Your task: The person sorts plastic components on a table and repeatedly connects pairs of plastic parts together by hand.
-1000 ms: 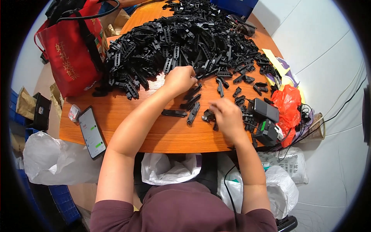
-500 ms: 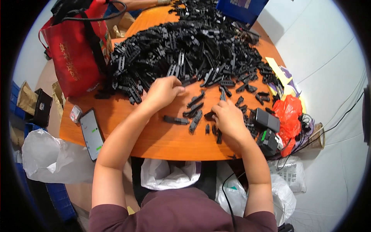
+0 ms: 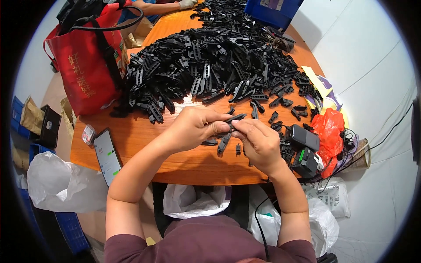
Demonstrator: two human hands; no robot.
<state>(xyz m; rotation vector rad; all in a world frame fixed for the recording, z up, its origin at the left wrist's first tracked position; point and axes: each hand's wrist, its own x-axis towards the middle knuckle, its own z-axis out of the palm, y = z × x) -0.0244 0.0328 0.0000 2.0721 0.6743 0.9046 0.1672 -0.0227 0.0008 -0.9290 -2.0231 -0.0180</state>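
Note:
My left hand point(image 3: 191, 128) and my right hand point(image 3: 262, 143) meet over the near part of the table. Between their fingertips is a slim black plastic part point(image 3: 237, 117); both hands pinch it, and fingers hide some of it. Whether a second small piece sits in the right fingers I cannot tell. Beneath the hands lie a few loose black parts, among them a long one point(image 3: 223, 143) and a small dark piece point(image 3: 238, 149). A large heap of similar black plastic parts point(image 3: 175, 65) spreads across the table beyond.
At left stand a red bag point(image 3: 83, 70) and a phone point(image 3: 106, 153) on the orange table point(image 3: 201, 173). To the right are a black box-shaped device point(image 3: 302, 137), an orange-red plastic bag point(image 3: 329, 131) and cables. A blue bin point(image 3: 267, 13) and another person's gloved hand point(image 3: 187, 4) are at the far side.
My left hand has come from the heap's edge toward me and to the right. My right hand has lifted off the loose parts, and both now grip one black part together.

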